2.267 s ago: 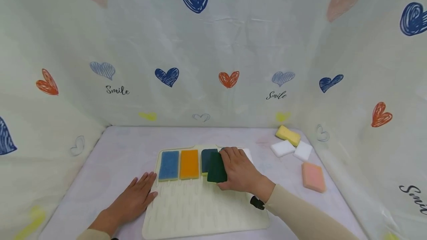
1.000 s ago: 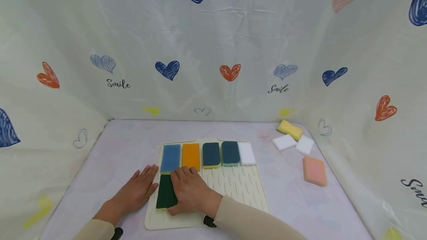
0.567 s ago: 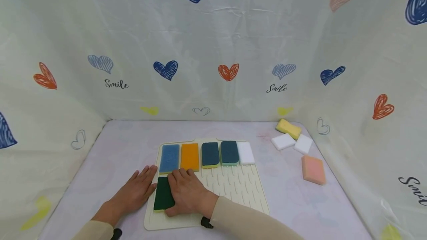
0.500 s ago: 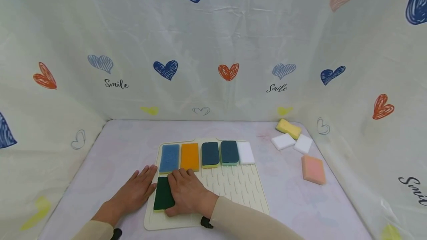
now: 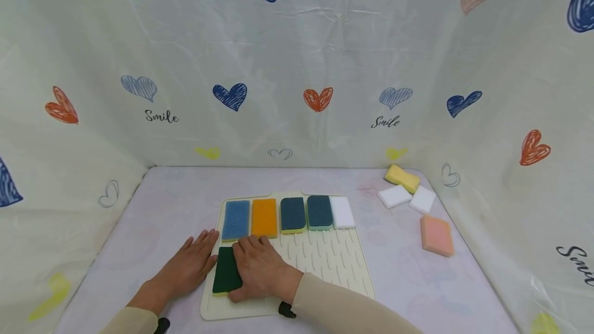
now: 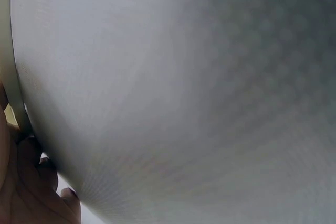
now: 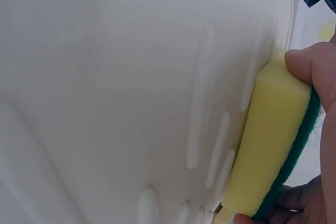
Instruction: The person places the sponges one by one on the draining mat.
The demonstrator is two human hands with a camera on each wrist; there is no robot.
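A scrub sponge (image 5: 227,271) with a dark green pad over yellow foam lies at the front left of a cream ridged drying mat (image 5: 325,272). My right hand (image 5: 262,268) grips it from its right side. In the right wrist view, thumb and fingers hold opposite ends of the sponge (image 7: 270,140), its foam down against the ridges. My left hand (image 5: 189,263) rests flat, fingers extended, along the mat's left edge. The left wrist view is mostly a blurred pale surface, with part of the left hand (image 6: 37,192) in the lower corner.
Along the mat's back edge lie a blue sponge (image 5: 235,219), an orange one (image 5: 264,217), two dark teal ones (image 5: 293,214) and a white block (image 5: 342,212). To the right on the table are a yellow sponge (image 5: 401,178), two white blocks (image 5: 394,196) and a pink sponge (image 5: 437,235).
My right hand has carried the dark green sponge from the back row to the mat's front left, below the blue sponge. Over the last half second it barely shifts. The left hand stays put.
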